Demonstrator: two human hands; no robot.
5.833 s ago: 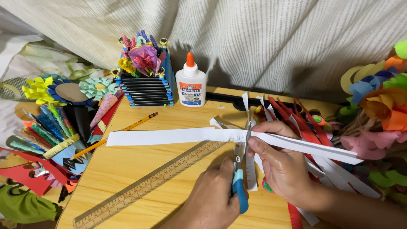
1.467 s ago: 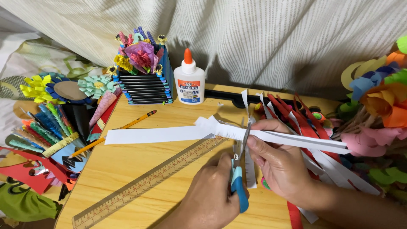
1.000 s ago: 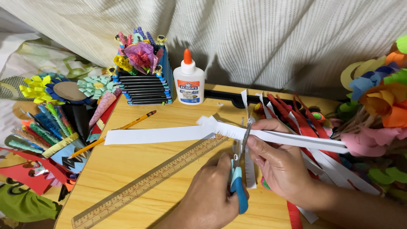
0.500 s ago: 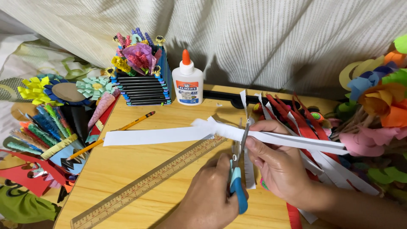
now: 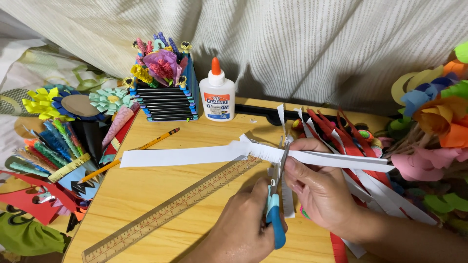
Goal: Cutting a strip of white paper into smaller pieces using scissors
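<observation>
My left hand (image 5: pixel 243 229) grips blue-handled scissors (image 5: pixel 276 214), with the blades pointing up into a long white paper strip (image 5: pixel 185 156). My right hand (image 5: pixel 319 190) pinches the same strip just right of the blades. The strip lies across the wooden table (image 5: pixel 146 199) and is cut into a short fringe beside the scissors. Under my hands lies a wooden ruler (image 5: pixel 170 214), set diagonally.
A white glue bottle (image 5: pixel 217 95) and a dark holder of paper flowers (image 5: pixel 165 92) stand at the back. A pencil (image 5: pixel 131 153) lies to the left. Red and white paper strips (image 5: pixel 351 141) pile up on the right, next to paper flowers (image 5: pixel 438 122). Coloured paper crafts (image 5: pixel 53 141) crowd the left edge.
A fringed, ruffled section has appeared on the strip left of the scissors since the earliest frame. Both hands have stayed almost in place, still holding the scissors and the strip.
</observation>
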